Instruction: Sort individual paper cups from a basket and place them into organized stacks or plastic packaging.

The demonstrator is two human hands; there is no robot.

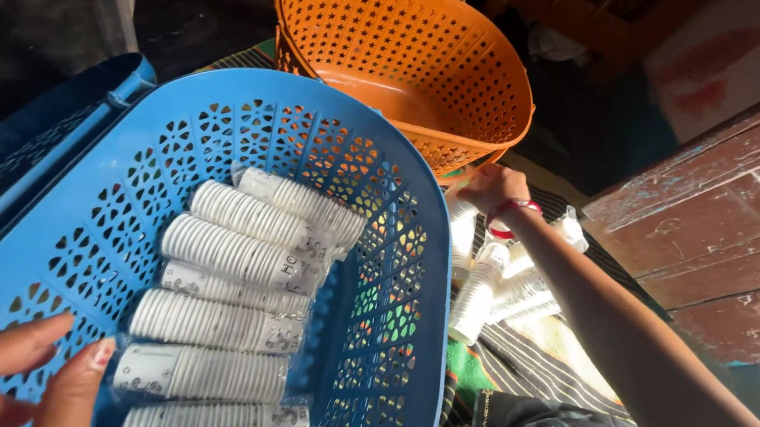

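A blue perforated plastic basket [400,264] fills the left half of the view. Inside it lie several wrapped sleeves of white paper cups [228,291], stacked side by side. My left hand [34,388] rests at the basket's lower left, fingers apart, thumb beside the nearest cup sleeve. My right hand [487,190] reaches out past the basket's right rim, a red band on its wrist, fingers closed near more wrapped cup sleeves [488,286] lying outside the basket. Whether it grips one is hidden by the rim.
An orange perforated basket [442,72] stands behind the blue one, tilted. A striped cloth [535,361] lies under the loose cups. A worn wooden surface [710,231] rises at the right. A dark blue plastic piece [46,136] lies at the upper left.
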